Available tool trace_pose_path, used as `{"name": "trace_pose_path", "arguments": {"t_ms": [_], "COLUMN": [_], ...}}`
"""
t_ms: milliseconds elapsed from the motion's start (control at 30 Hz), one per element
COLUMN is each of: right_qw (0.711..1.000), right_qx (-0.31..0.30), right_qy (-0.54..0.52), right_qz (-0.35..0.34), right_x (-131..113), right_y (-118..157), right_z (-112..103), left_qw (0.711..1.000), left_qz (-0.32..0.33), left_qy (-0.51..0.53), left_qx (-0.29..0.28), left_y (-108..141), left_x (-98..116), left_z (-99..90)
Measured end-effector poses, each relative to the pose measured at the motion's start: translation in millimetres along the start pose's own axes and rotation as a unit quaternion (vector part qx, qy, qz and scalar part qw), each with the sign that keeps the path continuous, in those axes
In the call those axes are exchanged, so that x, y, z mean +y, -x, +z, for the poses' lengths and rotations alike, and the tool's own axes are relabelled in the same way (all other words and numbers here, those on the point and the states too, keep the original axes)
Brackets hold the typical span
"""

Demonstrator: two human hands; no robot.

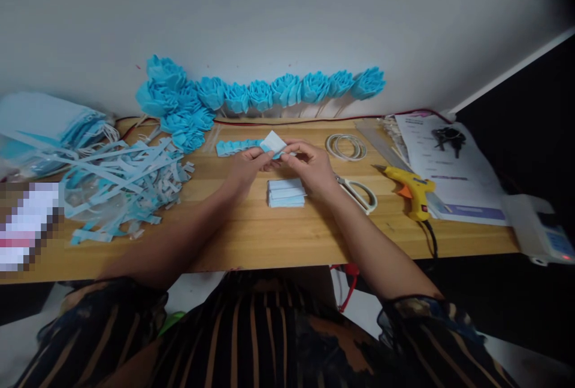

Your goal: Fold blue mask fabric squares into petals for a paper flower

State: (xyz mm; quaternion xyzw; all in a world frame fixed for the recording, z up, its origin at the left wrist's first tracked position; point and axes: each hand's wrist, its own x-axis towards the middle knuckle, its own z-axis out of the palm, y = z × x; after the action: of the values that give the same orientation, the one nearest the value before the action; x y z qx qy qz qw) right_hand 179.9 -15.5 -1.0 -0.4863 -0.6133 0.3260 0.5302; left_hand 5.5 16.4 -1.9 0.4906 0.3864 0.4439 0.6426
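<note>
Above the middle of the table, my left hand (250, 166) and my right hand (311, 165) meet at a small piece of blue-and-white mask fabric (273, 141). The fingers of both hands are closed on its lower edge, and its white corner points up. Just behind my left hand lies a row of folded blue petals (233, 147), partly hidden by that hand. A stack of cut pale blue fabric pieces (286, 194) lies on the table nearer to me, below my hands. Scissors (359, 193) with white handles rest beside my right wrist, their blades mostly hidden.
Several blue fabric flowers (286, 90) on sticks lean along the wall. Fabric scraps (130, 178) and bagged masks (49, 130) cover the left side. To the right are a wire coil (345, 147), a yellow glue gun (415, 187), printed paper (467, 178) and keys (449, 138).
</note>
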Motion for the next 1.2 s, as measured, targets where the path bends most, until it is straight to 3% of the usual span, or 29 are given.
{"name": "trace_pose_path", "arguments": {"t_ms": [167,433,767,933,1200], "right_qw": [0.996,0.992,0.973,0.974,0.970], "right_qx": [0.012,0.017,-0.022,0.010,-0.034], "right_qy": [-0.061,-0.099,-0.188,-0.184,-0.209], "right_qz": [0.061,0.079,0.130,0.133,0.121], "right_x": [4.5,1.0,1.2,-3.2,-2.5], "right_y": [-0.7,-1.8,-1.9,-1.8,-1.5], "right_z": [3.8,4.5,4.0,3.8,6.0], "left_qw": [1.000,1.000,1.000,0.999,1.000], "left_qz": [-0.004,-0.001,-0.002,-0.007,0.005], "left_qy": [-0.013,-0.026,-0.016,-0.039,-0.025], "left_qx": [-0.009,-0.010,-0.014,-0.032,0.002], "left_y": [0.7,0.8,0.2,4.1,2.1], "left_x": [0.6,0.2,0.8,5.1,2.6], "left_z": [0.3,-0.1,0.6,4.0,2.3]}}
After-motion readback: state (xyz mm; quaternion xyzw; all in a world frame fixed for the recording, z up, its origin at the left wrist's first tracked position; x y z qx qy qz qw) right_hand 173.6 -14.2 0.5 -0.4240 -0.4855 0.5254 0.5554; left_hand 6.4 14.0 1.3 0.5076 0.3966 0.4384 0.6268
